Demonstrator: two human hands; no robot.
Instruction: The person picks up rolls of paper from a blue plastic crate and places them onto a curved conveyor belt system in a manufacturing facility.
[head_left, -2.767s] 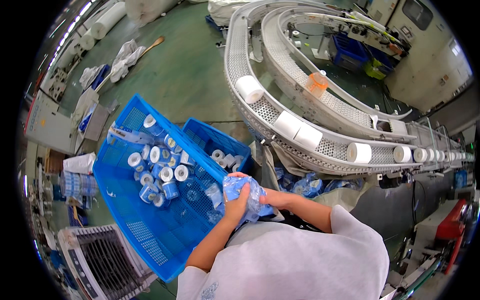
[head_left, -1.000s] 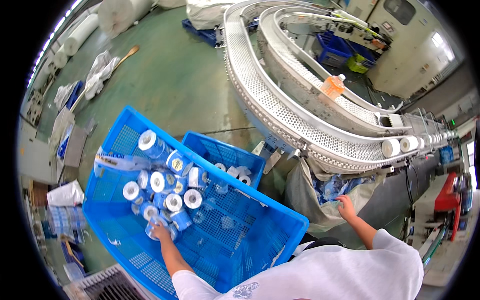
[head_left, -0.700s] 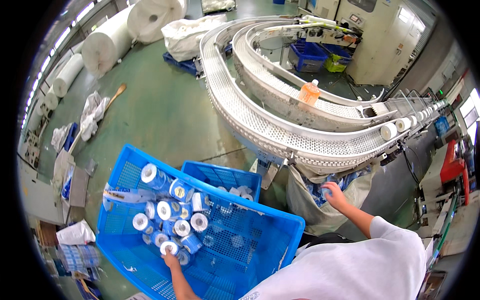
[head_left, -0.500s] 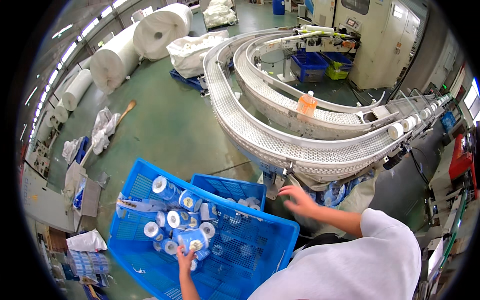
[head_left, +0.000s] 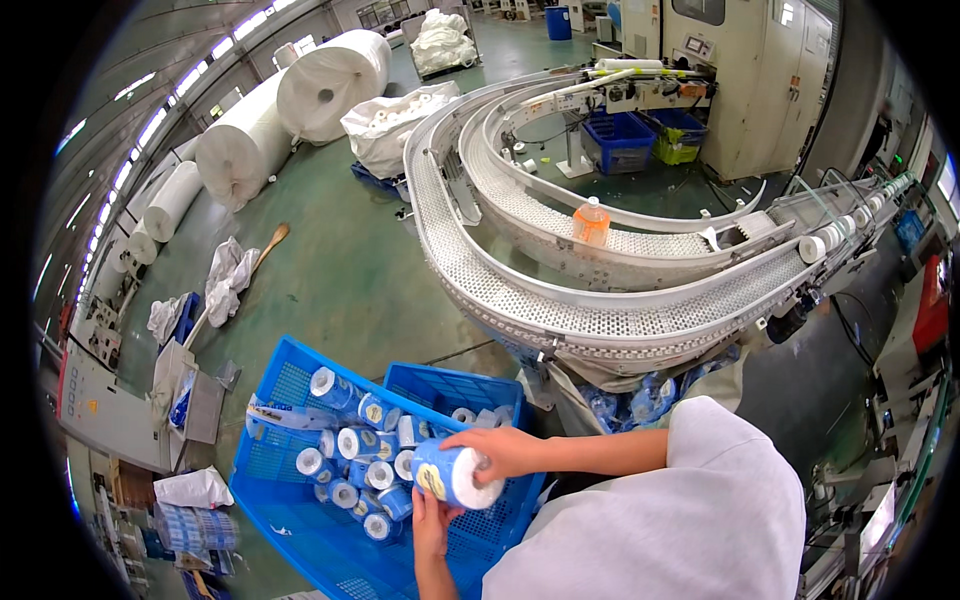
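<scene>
A toilet paper roll [head_left: 440,470] in a blue printed wrapper is held above a large blue plastic crate [head_left: 250,500]. My left hand [head_left: 432,522] grips it from below, the fingers against its wrapper. Over its top and white end lies my right hand [head_left: 505,452], fingers bent at the core; the fingertips are partly hidden. Several similar wrapped rolls [head_left: 366,443] lie loosely heaped in the crate, left of my hands. The crate's right part is hidden by my arm and white sleeve.
A smaller blue crate [head_left: 425,380] with white rolls adjoins the large one. Beyond it curves a conveyor [head_left: 600,300], an orange bottle [head_left: 591,222] on its inner track and white rolls [head_left: 822,243] at its right. Huge paper reels [head_left: 335,85] and a broom [head_left: 265,250] are at left.
My left hand has lifted the roll and brought it rightward. My right hand has come down from beside the conveyor onto the roll. The view has shifted slightly.
</scene>
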